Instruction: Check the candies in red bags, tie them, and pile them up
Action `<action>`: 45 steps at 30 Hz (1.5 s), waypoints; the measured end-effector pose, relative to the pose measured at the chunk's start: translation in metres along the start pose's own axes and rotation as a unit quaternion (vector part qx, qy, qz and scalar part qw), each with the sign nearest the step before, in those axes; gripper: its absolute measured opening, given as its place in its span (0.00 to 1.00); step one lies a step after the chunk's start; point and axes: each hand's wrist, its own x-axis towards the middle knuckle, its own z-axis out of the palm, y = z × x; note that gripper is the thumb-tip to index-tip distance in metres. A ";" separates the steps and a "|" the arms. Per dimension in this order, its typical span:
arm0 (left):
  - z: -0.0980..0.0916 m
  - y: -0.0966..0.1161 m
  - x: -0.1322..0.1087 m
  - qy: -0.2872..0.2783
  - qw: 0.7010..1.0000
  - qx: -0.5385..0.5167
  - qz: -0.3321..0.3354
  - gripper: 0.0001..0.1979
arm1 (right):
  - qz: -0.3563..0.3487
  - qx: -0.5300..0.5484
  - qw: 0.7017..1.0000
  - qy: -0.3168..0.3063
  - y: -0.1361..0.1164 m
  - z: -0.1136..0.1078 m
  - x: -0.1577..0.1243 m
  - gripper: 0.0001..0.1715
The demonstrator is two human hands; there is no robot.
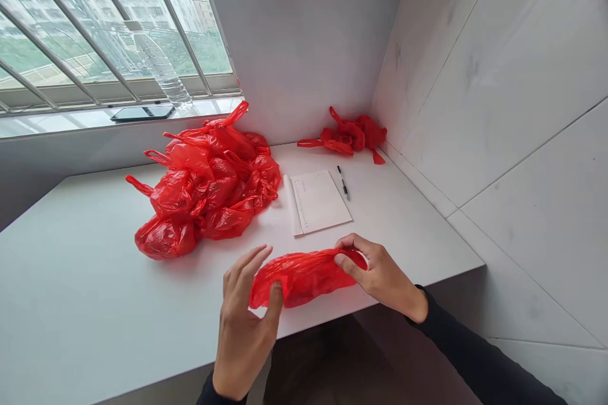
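A red plastic bag (308,278), gathered into a long crumpled strip, lies near the front edge of the white table. My right hand (375,266) pinches its right end between thumb and fingers. At the bag's left end is my left hand (249,316), its thumb and fingers spread apart around that end; the thumb overlaps the plastic, and whether it presses on it I cannot tell. Behind my left hand rises a big heap of red plastic bags (209,183), several with handle loops sticking up.
An open notebook (323,202) with writing lies behind the bag, a black pen (342,183) beside it. More red bags (351,136) sit in the back corner. On the window sill are a clear bottle (161,69) and a dark phone-like slab (143,113). A tiled wall (513,107) borders the right.
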 end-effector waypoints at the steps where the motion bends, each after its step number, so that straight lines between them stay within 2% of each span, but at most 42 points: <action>1: 0.002 0.007 0.002 -0.015 1.000 -0.006 0.017 0.22 | 0.000 0.012 1.000 -0.005 -0.004 0.002 0.000 0.12; 3: 0.004 0.017 0.006 -0.044 0.998 -0.021 0.033 0.12 | -0.001 0.030 0.999 -0.012 -0.009 0.004 -0.002 0.12; 5: 0.003 0.017 0.011 -0.049 0.998 -0.035 0.009 0.06 | 0.000 0.034 0.999 -0.004 -0.009 0.005 -0.005 0.12; 11: -0.022 0.000 0.012 0.028 0.985 -0.063 -0.157 0.14 | 0.057 0.093 0.989 0.101 0.014 -0.003 -0.012 0.13; 13: -0.028 0.004 0.011 0.037 0.980 -0.071 -0.184 0.15 | 0.063 0.119 0.986 0.103 0.016 -0.004 -0.013 0.18; 15: -0.032 0.015 0.010 0.061 0.979 -0.060 -0.183 0.16 | 0.052 0.108 0.988 0.097 0.009 -0.002 -0.016 0.26; 18: -0.036 0.036 0.009 0.107 0.977 -0.006 -0.187 0.18 | -0.022 0.019 0.985 0.171 -0.012 0.001 -0.024 0.30; 20: -0.039 0.048 0.008 0.098 0.973 -0.012 -0.210 0.20 | -0.121 -0.045 0.969 0.211 -0.028 0.003 -0.029 0.28; 21: -0.041 0.052 0.007 0.082 0.972 -0.031 -0.219 0.20 | -0.181 -0.069 0.961 0.199 -0.036 0.004 -0.029 0.28; 23: -0.045 0.056 0.004 0.058 0.971 -0.059 -0.223 0.20 | -0.287 -0.118 0.942 0.124 -0.046 0.006 -0.028 0.26; 24: -0.046 0.057 0.002 0.055 0.972 -0.061 -0.221 0.20 | -0.320 -0.149 0.932 0.080 -0.048 0.007 -0.026 0.25; 26: -0.049 0.055 -0.002 0.059 0.972 -0.051 -0.221 0.19 | -0.341 -0.219 0.914 0.017 -0.050 0.010 -0.021 0.23; 29: -0.052 0.053 -0.007 0.067 0.972 -0.061 -0.218 0.17 | -0.330 -0.282 0.901 -0.019 -0.048 0.013 -0.018 0.21; 32: -0.052 0.053 -0.009 0.063 0.969 -0.104 -0.217 0.15 | -0.298 -0.296 0.906 -0.054 -0.050 0.015 -0.022 0.15; 35: -0.047 0.057 -0.012 0.065 0.963 -0.136 -0.222 0.16 | -0.220 -0.332 0.909 -0.124 -0.050 0.018 -0.025 0.14; 37: -0.042 0.060 -0.016 0.057 0.962 -0.147 -0.222 0.16 | -0.156 -0.376 0.897 -0.172 -0.045 0.023 -0.026 0.13; 38: -0.039 0.061 -0.019 0.046 0.962 -0.155 -0.221 0.16 | -0.132 -0.400 0.887 -0.189 -0.040 0.026 -0.026 0.15; 40: -0.034 0.061 -0.024 0.028 0.958 -0.178 -0.221 0.16 | -0.103 -0.436 0.872 -0.196 -0.031 0.032 -0.026 0.33; 42: -0.031 0.058 -0.028 0.012 0.949 -0.221 -0.222 0.14 | -0.084 -0.445 0.875 -0.169 -0.023 0.037 -0.024 0.48; 45: -0.031 0.050 -0.031 -0.007 0.904 -0.348 -0.249 0.12 | -0.056 -0.420 0.901 -0.098 -0.021 0.039 -0.018 0.52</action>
